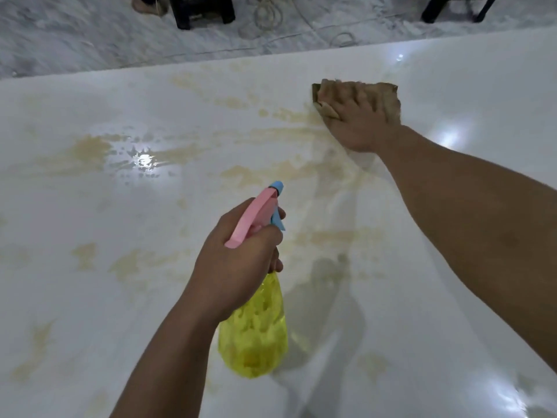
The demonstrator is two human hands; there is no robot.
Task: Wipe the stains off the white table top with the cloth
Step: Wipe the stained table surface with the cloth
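The glossy white table top [452, 70] fills the view and carries yellowish-brown stains [90, 147] across its left and middle parts. A brown cloth [385, 98] lies flat near the far edge, right of centre. My right hand [358, 122] presses down on the cloth with its fingers spread flat. My left hand [238, 263] grips the neck of a yellow spray bottle [256, 336] with a pink and blue trigger head, held above the table in the middle foreground, nozzle pointing away from me.
Beyond the table's far edge lies a grey marbled floor [75, 37] with black furniture legs [205, 10], a loose cord [343, 39] and a person's bare foot [144, 6]. Wet patches glare at left centre of the table.
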